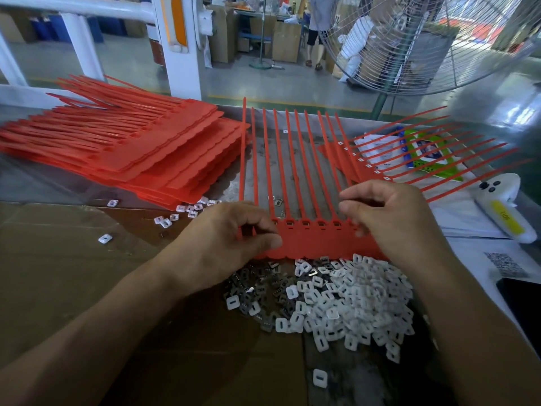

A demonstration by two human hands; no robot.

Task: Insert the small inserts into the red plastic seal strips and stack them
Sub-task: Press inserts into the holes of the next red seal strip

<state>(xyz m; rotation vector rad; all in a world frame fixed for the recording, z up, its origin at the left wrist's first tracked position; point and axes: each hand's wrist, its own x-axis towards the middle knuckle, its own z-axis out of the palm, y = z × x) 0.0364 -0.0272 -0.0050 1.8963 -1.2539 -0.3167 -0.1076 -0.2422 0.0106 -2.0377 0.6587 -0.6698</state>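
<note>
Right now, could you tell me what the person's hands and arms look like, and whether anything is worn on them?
Both are bare. The left hand and the right hand show no gloves, and no ring, watch or wristband is visible. Both forearms are uncovered right to the bottom edge of the head view, so no sleeve shows. No markings or tape can be seen on either.

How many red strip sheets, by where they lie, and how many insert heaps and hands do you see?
Sheet in hand: 1
Sheet at right: 1
Stack at left: 1, sheets in it too many to count
Insert heap: 1
Hands: 2, left hand, right hand
Total: 6
</note>
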